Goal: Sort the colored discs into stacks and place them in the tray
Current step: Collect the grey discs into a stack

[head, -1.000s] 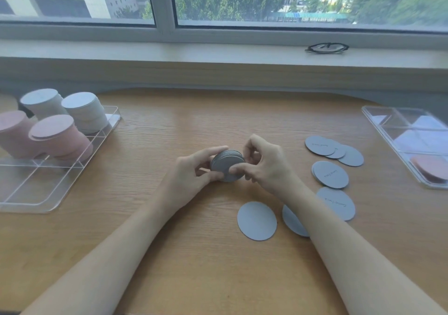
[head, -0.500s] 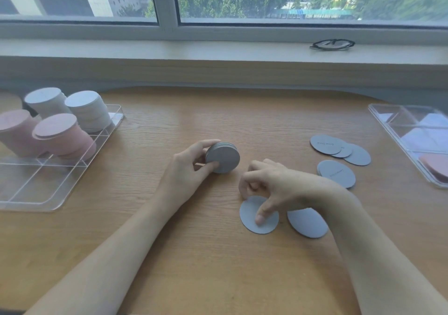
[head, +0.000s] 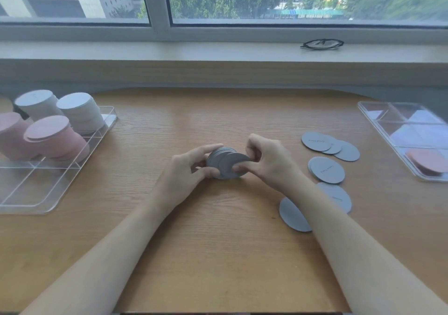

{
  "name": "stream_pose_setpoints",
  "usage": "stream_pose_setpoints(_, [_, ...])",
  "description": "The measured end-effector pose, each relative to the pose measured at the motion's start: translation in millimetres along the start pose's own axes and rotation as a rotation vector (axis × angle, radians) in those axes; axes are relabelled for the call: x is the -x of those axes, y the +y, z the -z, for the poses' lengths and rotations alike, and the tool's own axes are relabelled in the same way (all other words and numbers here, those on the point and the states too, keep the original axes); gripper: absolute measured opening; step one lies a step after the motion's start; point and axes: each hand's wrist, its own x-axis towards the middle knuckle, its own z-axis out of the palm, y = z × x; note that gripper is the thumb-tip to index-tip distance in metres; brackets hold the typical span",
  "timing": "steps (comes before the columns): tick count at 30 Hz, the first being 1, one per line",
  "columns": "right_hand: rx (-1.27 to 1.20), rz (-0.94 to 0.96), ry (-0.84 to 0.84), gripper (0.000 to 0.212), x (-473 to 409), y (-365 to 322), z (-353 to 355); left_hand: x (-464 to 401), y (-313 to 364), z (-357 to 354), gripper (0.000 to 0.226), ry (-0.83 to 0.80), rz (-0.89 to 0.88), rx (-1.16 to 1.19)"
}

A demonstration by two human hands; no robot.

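Wooden tabletop [head: 218, 254] seen from above, with places given relative to the grey disc stack [head: 219, 163] held at its centre. Nearest the viewer, both bare forearms reach in toward the stack. A single grey disc [head: 292, 215] lies flat nearer than the stack and to its right, partly hidden under the right forearm, with a second one [head: 338, 197] just beyond it. The left hand [head: 186, 169] grips the stack from its left side, thumb below and fingers curled over the top edge. The right hand [head: 269, 160] touches the stack from the right, thumb and fingers pinching one grey disc [head: 234, 166] that lies tilted against the face of the stack. To the right of the stack, flat on the tabletop, lie a printed grey disc [head: 327, 170] and, farther off, three overlapping grey discs [head: 329, 145]. Well to the left stands a clear tray [head: 31, 186] holding two pink stacks [head: 52, 137] and, behind them, two white stacks [head: 77, 113]. Well to the right lies a second clear tray [head: 400, 130] with pink discs [head: 428, 160] in its near compartment. Farthest away, spectacles [head: 322, 44] rest on the window sill [head: 194, 50]
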Motion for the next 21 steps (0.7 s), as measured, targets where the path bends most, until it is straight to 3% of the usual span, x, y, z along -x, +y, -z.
stream_pose_setpoints(7, [0.109,0.024,-0.034,0.044,2.0,-6.8,-1.7,5.3,7.2,-4.6,0.052,0.001,-0.054,-0.091])
stream_pose_setpoints(12, [0.197,-0.082,-0.346,0.032,20.0,6.6,35.4,6.9,10.6,-4.9,0.048,0.019,-0.088,-0.108])
stream_pose_setpoints(15, [0.242,-0.104,-0.455,0.042,45.8,14.5,56.3,8.3,12.0,-5.6,0.047,0.026,-0.100,-0.135])
stream_pose_setpoints(18, [0.331,-0.137,-0.455,0.048,71.7,20.4,70.7,9.7,11.0,-7.3,0.045,0.028,-0.111,-0.139])
stream_pose_setpoints(21, [0.301,-0.155,-0.404,0.035,85.0,20.6,72.0,13.2,12.0,-12.3,0.044,0.001,-0.113,-0.108])
